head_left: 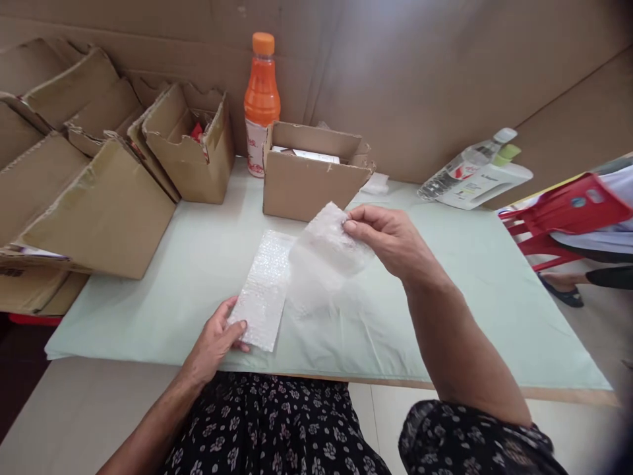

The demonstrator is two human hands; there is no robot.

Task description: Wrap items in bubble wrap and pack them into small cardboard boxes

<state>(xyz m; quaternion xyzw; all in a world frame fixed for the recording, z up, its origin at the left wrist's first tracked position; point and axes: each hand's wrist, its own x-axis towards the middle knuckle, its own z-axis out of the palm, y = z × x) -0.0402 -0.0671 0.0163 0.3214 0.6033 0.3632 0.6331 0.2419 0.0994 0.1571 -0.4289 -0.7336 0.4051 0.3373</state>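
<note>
A flat, oblong piece of bubble wrap [264,280] lies at a slant near the table's front edge. My left hand [217,336] grips its lower left corner, thumb on top and fingers partly underneath. Whether anything lies inside that piece I cannot tell. My right hand [380,237] pinches the edge of a second, clear bubble wrap sheet [326,257] between thumb and fingers, holding it up over the table. This sheet hangs loosely and its lower part is blurred, close beside the first piece.
Behind my hands stand an open cardboard box [311,185] and an orange bottle [262,105]. Cardboard bins [119,204] crowd the left side. A clear bottle [465,165] and a white jug [487,186] lean at the back right. Beyond the table's right edge are a red chair [573,211] and a person's foot [561,284].
</note>
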